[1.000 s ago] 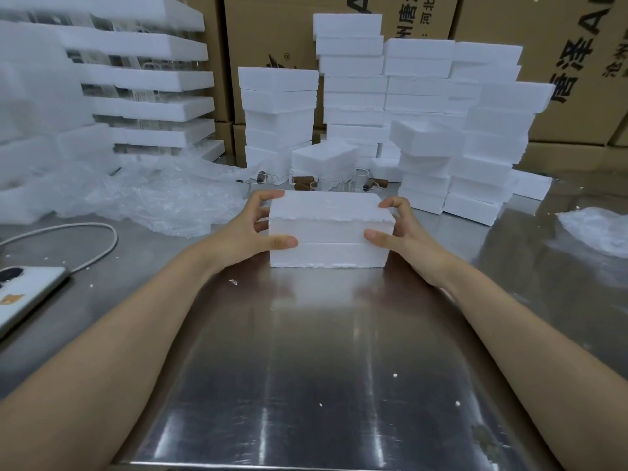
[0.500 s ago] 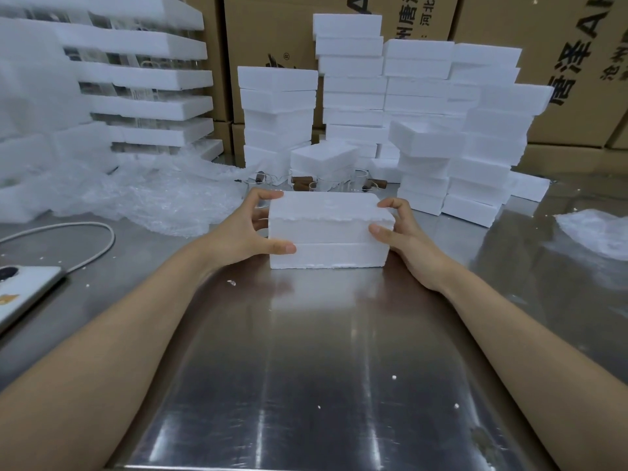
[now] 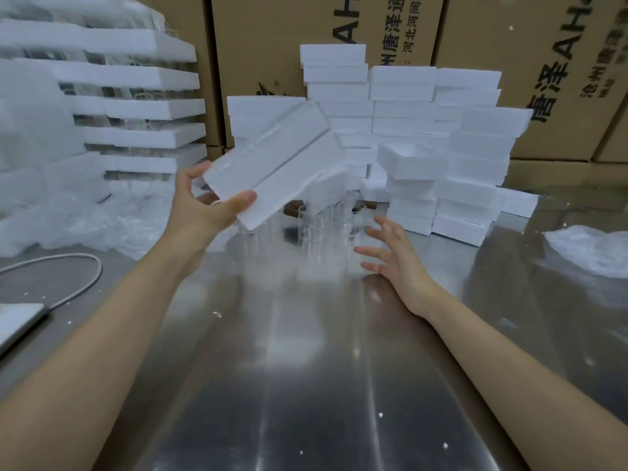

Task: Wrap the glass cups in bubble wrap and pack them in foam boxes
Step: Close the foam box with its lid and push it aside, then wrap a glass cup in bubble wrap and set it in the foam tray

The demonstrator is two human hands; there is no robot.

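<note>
The left hand [image 3: 204, 209] grips one end of a closed foam box [image 3: 275, 164], thumb across the near face and fingers behind it. The box is up off the table [image 3: 306, 385], tilted with its far end higher. The right hand [image 3: 394, 256] hovers low over the steel with its fingers spread and relaxed, holding nothing. Between and just beyond the hands stand the clear cups [image 3: 326, 219], blurred, so I can't count them. Behind them foam stacks [image 3: 441, 158] rise in front of brown cartons [image 3: 272, 45]. Loose wrap [image 3: 102, 215] lies heaped at the left below more foam trays [image 3: 136, 110]. A cable [image 3: 78, 266] and a phone [image 3: 17, 321] lie at the left edge.
</note>
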